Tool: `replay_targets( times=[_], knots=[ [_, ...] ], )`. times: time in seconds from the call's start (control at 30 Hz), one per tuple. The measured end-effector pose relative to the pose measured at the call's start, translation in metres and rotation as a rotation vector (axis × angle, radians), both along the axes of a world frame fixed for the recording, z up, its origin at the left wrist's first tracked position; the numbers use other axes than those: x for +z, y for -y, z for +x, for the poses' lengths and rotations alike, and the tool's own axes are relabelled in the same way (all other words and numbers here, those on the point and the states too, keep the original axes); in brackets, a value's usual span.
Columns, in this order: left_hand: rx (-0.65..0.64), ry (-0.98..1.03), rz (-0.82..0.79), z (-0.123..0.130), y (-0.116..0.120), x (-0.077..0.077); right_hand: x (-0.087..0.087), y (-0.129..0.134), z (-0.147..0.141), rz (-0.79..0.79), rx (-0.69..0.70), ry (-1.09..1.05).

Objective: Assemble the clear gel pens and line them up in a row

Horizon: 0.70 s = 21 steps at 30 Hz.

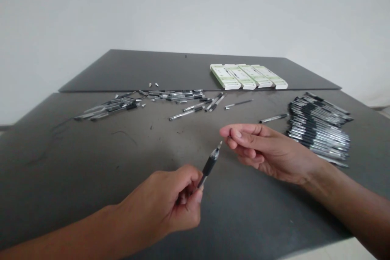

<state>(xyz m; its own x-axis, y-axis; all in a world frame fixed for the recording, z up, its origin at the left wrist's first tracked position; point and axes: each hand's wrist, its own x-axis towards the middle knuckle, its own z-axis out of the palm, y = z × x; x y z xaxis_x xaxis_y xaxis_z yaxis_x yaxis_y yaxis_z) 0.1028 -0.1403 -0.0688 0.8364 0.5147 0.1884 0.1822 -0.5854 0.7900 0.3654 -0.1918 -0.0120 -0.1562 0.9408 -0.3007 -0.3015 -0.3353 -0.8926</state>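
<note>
beyond a matte dark-grey table (146,154), a plain pale wall (189,8) is rising; the bare left hand (173,203) is reaching from lower left, clasping a clear plastic pen with a black grip (209,165), its tip slanting up rightward; the bare right hand (268,148) is hovering just beside that tip, thumb and fingertips pinching narrowly, though whether they are holding anything i cannot tell; farther back, loose clear-and-black pen pieces (185,97) are lying scattered, and four green-and-white cardboard boxes (248,76) are sitting side by side; the right hand is partly hiding a stack of black-gripped clear pens (319,128).
</note>
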Motion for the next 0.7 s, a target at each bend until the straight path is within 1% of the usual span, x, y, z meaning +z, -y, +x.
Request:
replay_targets(
  times=[0.13, 0.2, 0.3, 0.37, 0.5, 0.7],
  knots=[
    [-0.024, -0.063, -0.005, 0.0, 0.0, 0.002, 0.005, 0.003, -0.003, -0.032, 0.019, -0.053],
    [-0.038, -0.109, -0.025, 0.0, 0.0, 0.004, 0.005, 0.004, -0.005, -0.053, 0.032, -0.077],
    [-0.045, -0.128, -0.044, 0.0, -0.001, 0.007, 0.003, 0.005, -0.008, -0.067, 0.037, -0.074],
    [-0.047, -0.127, -0.062, 0.0, -0.001, 0.008, 0.001, 0.006, -0.011, -0.064, 0.017, -0.078],
    [-0.05, -0.12, -0.088, 0.0, -0.002, 0.008, 0.0, 0.008, -0.014, -0.041, -0.041, -0.15],
    [-0.038, -0.097, -0.043, 0.001, -0.001, 0.008, 0.0, 0.012, -0.019, -0.047, -0.118, -0.244]
  ],
)
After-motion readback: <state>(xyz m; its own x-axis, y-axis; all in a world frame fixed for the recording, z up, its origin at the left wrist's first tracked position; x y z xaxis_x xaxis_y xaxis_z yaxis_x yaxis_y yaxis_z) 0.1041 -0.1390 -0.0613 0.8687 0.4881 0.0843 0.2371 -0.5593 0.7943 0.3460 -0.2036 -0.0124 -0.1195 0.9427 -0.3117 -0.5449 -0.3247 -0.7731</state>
